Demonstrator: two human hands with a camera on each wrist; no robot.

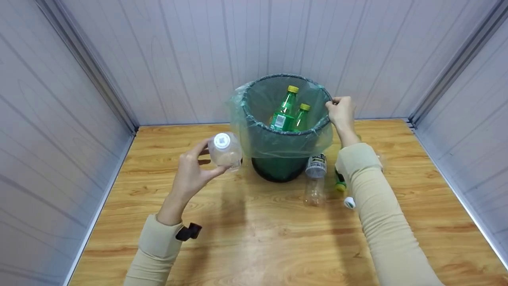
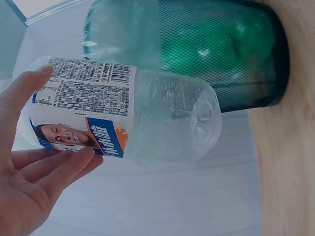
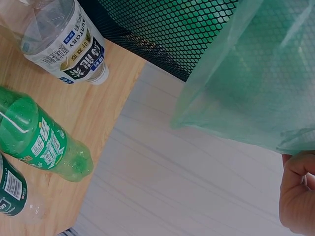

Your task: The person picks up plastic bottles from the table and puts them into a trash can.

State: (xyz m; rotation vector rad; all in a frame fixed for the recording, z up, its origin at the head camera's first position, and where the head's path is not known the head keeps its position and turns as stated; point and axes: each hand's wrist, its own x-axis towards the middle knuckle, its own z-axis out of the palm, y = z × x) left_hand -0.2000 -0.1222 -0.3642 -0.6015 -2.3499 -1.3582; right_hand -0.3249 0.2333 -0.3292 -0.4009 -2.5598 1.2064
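My left hand (image 1: 189,172) holds a clear plastic bottle (image 1: 227,155) with a white cap, left of the bin and apart from it. In the left wrist view the bottle's printed label (image 2: 93,93) shows, thumb on one side and fingers on the other. My right hand (image 1: 342,113) grips the right side of the trash bin's rim, over the green bag (image 3: 266,93) that lines it. The dark mesh trash bin (image 1: 274,169) stands upright; a green bottle (image 1: 283,115) and a smaller-looking green bottle (image 1: 301,121), both yellow-capped, lean inside.
On the wooden floor (image 1: 254,238) right of the bin lie a clear labelled bottle (image 1: 316,178), a green bottle (image 3: 44,137) and a dark-labelled bottle (image 3: 15,191). A white cap (image 1: 349,203) shows beside my right sleeve. Pale panel walls (image 1: 190,59) stand behind and at both sides.
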